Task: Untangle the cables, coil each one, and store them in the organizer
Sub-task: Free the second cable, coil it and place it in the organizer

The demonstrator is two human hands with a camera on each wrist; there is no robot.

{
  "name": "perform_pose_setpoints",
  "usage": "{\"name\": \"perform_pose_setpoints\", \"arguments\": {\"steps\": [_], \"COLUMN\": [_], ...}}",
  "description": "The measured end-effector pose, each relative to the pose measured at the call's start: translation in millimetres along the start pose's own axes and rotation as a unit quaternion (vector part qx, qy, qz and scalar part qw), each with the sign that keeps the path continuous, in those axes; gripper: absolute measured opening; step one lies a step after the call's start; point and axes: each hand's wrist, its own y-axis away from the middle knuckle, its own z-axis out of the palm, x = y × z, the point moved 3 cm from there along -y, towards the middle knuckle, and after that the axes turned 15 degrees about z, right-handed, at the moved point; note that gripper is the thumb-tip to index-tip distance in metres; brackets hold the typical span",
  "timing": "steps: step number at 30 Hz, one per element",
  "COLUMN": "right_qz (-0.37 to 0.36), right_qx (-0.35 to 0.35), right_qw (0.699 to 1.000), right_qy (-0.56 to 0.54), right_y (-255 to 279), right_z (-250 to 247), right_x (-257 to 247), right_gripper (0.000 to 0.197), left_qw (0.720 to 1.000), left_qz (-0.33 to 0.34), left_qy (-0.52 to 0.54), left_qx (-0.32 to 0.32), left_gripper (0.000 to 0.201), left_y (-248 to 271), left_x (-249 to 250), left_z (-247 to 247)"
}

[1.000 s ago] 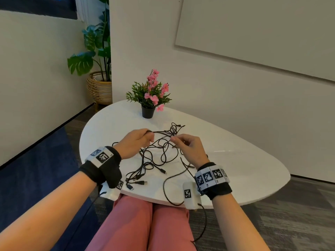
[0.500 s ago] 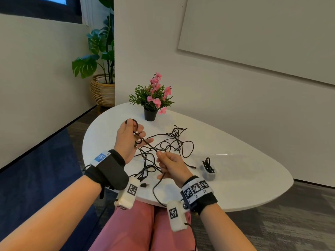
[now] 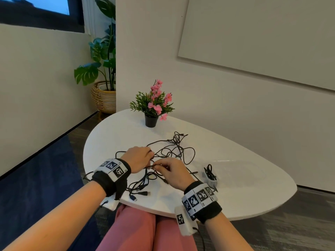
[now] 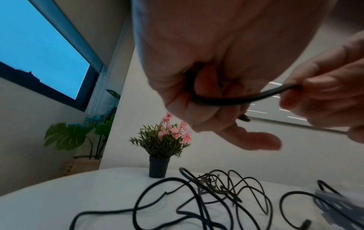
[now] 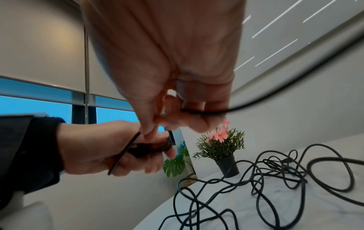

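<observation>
Left grip (image 3: 137, 158) is closed round a black cable strand (image 4: 226, 102), curled through the fingers with a small loop seemingly gathered there; seen in both wrist views. Right grip (image 3: 174, 173) pinches the same strand just beside the left, thumb against fingertips (image 5: 155, 123). Both hands are held close together above the near-centre of the table (image 3: 244, 187).

Step judged: coiling of one cable while it is drawn out of the tangle. Untangling is far from done. Cable pile (image 3: 174, 153) is spread across the middle of the table, loops crossing each other, toward the far edge. Loose plug ends (image 3: 139, 193) lie at the near edge, just left of the right wrist.

Next move, as judged: another length to be fed by the right hand and wrapped onto the left-hand loop; slack must be pulled free from the knot without tightening it, so a gentle draw is called for. Snagging on crossed loops is the likely risk.

Containers, left to right: small black pot (image 3: 151, 121) with pink flowers at the far edge, no cables in it. Organizer (image 3: 211, 180), a small pale holder near the right wrist, already has one dark coiled cable (image 3: 209, 172) in it; compartments cannot be told.
</observation>
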Motion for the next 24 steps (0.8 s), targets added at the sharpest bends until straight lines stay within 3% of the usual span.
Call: {"name": "perform_pose_setpoints", "arguments": {"steps": [2, 5, 11, 13, 18, 20, 24], "right_qz": [0.01, 0.049, 0.096, 0.1, 0.054, 0.045, 0.044], "right_qx": [0.052, 0.112, 0.177, 0.185, 0.112, 0.088, 0.073], "right_qw": [0.999, 0.992, 0.979, 0.977, 0.99, 0.993, 0.996], "right_qy": [-0.012, -0.037, 0.03, 0.032, -0.062, -0.072, -0.04], "right_y": [-2.0, -7.6, -8.9, -9.7, -12.8, -10.4, -5.4], "right_z": [-6.7, -18.2, -28.4, -33.0, -40.2, -40.8, -29.0], "right_x": [1.0, 10.4, 18.5, 20.0, 24.6, 26.2, 34.6], "right_gripper": [0.013, 0.02, 0.051, 0.06, 0.05, 0.046, 0.033], "left_qw": [0.997, 0.965, 0.931, 0.916, 0.895, 0.855, 0.702], "left_qz": [0.003, -0.018, 0.016, 0.029, 0.026, -0.005, -0.03], "left_qy": [0.072, 0.26, 0.364, 0.4, 0.443, 0.511, 0.695], "left_qx": [-0.024, 0.011, -0.004, 0.003, 0.049, 0.091, 0.153], "left_gripper": [0.035, 0.042, 0.046, 0.044, 0.018, 0.02, 0.025], "left_y": [2.2, 6.8, 8.0, 7.8, 5.7, 7.4, 8.8], "left_x": [1.4, 3.9, 12.1, 13.6, 15.0, 10.9, 5.9], "left_z": [3.9, 5.3, 8.5, 8.1, 4.3, 2.1, 0.8]}}
